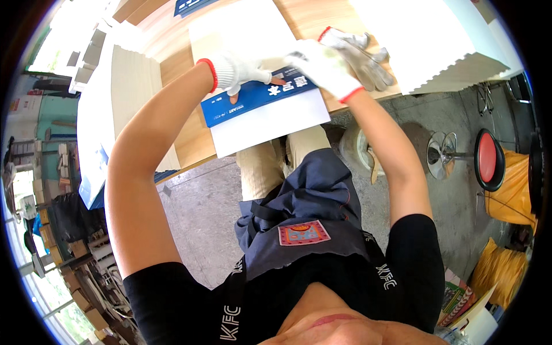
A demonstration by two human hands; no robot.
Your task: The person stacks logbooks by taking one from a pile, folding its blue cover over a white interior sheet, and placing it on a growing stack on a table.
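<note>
A large white sheet (270,127) with a blue printed band (230,109) across it lies at the near edge of the wooden table, partly over the edge. My left hand (238,72), in a white knitted glove with bare thumb and fingertip showing, rests on the blue band with its fingers spread. At the band's right end is my right hand (328,69), also in a white glove. Its fingers are smeared by motion, and I cannot make out whether they hold anything. Beyond both hands lies a plain white sheet (236,31).
A pair of used gloves (365,63) lies right of my right hand. Tall stacks of white sheets stand on the left (135,80) and right (443,69). Another blue printed piece (192,6) is at the far edge. A red-topped stool (487,160) stands on the floor to the right.
</note>
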